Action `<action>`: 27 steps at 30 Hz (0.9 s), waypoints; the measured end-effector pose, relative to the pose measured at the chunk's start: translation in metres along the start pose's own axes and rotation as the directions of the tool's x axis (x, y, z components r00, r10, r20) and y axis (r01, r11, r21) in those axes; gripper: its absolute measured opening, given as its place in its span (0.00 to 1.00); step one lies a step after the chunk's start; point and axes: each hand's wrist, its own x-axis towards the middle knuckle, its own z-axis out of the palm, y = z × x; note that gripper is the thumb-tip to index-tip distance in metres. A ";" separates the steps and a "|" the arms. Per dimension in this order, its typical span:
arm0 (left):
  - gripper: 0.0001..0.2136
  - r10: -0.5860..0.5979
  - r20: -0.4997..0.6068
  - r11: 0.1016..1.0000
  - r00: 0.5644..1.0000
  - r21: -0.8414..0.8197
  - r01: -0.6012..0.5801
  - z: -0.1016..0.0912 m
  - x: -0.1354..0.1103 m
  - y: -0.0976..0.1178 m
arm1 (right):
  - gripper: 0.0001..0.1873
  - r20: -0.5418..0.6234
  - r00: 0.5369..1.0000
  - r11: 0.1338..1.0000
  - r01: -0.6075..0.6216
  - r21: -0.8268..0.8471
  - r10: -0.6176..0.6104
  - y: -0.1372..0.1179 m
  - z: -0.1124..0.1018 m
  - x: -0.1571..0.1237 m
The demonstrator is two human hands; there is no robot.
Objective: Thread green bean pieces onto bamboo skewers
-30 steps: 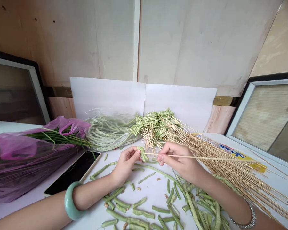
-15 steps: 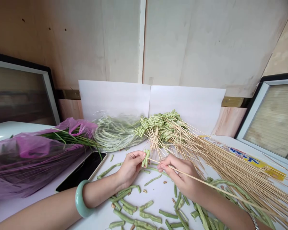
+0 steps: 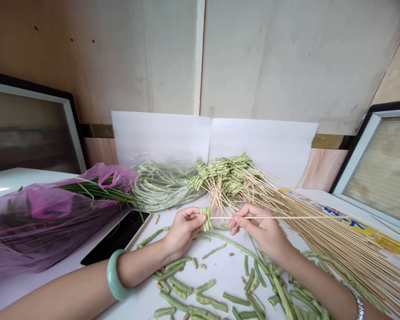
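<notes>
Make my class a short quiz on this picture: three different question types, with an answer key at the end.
1. Multiple choice. Which pinches the short green bean pieces?
A) the right hand
B) the left hand
C) neither hand

2. True or false? The phone lies directly beneath the right hand.

3. Fill the gap. The right hand holds a thin, pale ____ that points toward the bean pieces.

Key
1. B
2. False; it lies on the person's left, beyond the left hand.
3. stick
</notes>
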 end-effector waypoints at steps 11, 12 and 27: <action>0.16 0.116 -0.127 0.992 0.985 -0.032 -0.121 0.003 0.002 0.002 | 0.09 0.344 0.922 0.968 -0.226 0.112 0.176 -0.050 -0.022 -0.005; 0.16 0.120 -0.133 0.992 0.984 -0.033 -0.125 0.003 0.002 0.002 | 0.09 0.433 0.873 0.962 -0.270 0.046 0.224 -0.053 -0.020 -0.007; 0.19 0.030 -0.104 0.999 0.994 -0.033 -0.033 0.000 0.002 0.002 | 0.09 0.245 0.833 0.866 -0.495 -0.070 0.496 -0.028 0.034 -0.023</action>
